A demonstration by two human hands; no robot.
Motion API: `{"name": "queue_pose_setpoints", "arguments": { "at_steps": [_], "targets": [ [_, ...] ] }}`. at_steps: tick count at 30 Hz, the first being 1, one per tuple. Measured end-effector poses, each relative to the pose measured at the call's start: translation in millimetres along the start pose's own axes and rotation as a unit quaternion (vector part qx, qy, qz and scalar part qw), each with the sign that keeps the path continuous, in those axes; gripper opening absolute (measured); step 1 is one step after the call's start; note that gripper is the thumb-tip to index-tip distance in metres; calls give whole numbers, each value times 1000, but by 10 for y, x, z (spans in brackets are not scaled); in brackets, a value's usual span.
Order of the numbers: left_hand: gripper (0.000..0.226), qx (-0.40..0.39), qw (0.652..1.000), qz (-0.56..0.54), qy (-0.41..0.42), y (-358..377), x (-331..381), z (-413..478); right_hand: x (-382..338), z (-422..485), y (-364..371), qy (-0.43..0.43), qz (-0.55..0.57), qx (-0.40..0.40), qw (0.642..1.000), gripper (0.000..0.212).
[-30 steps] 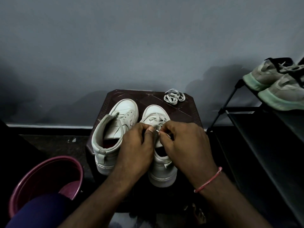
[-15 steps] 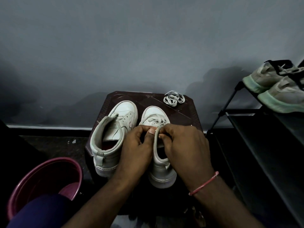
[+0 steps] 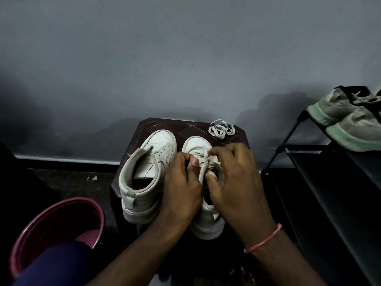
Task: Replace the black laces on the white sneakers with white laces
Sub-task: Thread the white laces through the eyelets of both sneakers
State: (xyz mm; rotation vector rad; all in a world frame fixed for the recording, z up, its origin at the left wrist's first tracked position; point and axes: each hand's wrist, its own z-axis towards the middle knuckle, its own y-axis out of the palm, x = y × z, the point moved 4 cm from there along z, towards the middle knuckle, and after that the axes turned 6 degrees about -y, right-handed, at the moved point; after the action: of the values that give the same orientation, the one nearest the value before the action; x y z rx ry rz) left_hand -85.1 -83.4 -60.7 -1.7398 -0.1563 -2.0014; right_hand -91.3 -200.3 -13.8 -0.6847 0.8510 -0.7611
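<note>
Currently, the laced sneaker (image 3: pixel 208 223) stands on the bench (image 3: pixel 165 123). Over its tongue the left hand (image 3: pixel 181 186) and right hand (image 3: pixel 235 182) meet, fingers (image 3: pixel 226 150) curled, both pinching its white lace (image 3: pixel 203 162). The second sneaker (image 3: pixel 148 168) stands just left of the laced sneaker. A coiled white lace (image 3: pixel 221 130) lies apart, beyond its toe to the right.

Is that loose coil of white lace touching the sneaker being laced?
Apart. The head view shows a strip of dark stool between the coiled lace and the toe of the sneaker being laced.
</note>
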Motion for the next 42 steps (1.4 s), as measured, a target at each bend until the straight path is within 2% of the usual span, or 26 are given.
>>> {"name": "queue_pose_setpoints", "arguments": {
  "at_steps": [2,6,9,11,13,15,16,20,24,31,33,34,36,38,40,42],
  "targets": [
    [19,25,999,-12,24,-36,109,-11,78,42,52,4,13,-10,1000,56],
    [19,12,986,-164,6,-135,401,24,203,113,172,99,135,-135,977,66],
    [22,-16,962,-272,-19,-252,577,32,241,114,196,116,140,-143,973,65],
    [22,-37,981,-191,9,-313,542,50,243,98,211,124,128,-149,973,59],
    [18,-69,997,7,44,-275,403,80,240,96,219,135,114,-146,973,52],
    [11,-99,976,182,67,-203,285,81,239,105,223,147,95,-136,975,49],
    [8,-109,964,228,77,-161,282,63,240,109,202,153,84,-130,976,48],
    [8,-128,955,255,85,-120,311,84,219,140,168,130,42,-152,979,50],
    [12,-157,956,244,29,-121,241,110,260,301,194,95,11,-203,975,44],
    [36,-164,952,259,14,-121,199,183,362,393,283,121,0,-178,977,40],
    [44,-155,964,218,10,-101,172,189,386,378,281,127,-2,-181,975,33],
    [46,-157,974,162,3,-79,165,166,409,375,272,127,-4,-179,976,28],
    [45,-162,987,3,-14,-72,201,103,453,360,264,132,-18,-182,974,24],
    [36,-138,981,-138,-14,-138,326,71,515,360,255,133,-37,-186,973,25],
    [32,-145,949,-279,-30,-188,467,57,562,360,234,141,-54,-179,972,26],
    [36,-184,879,-425,-111,-156,509,65,584,370,215,146,-55,-167,974,25]
  ]
}}
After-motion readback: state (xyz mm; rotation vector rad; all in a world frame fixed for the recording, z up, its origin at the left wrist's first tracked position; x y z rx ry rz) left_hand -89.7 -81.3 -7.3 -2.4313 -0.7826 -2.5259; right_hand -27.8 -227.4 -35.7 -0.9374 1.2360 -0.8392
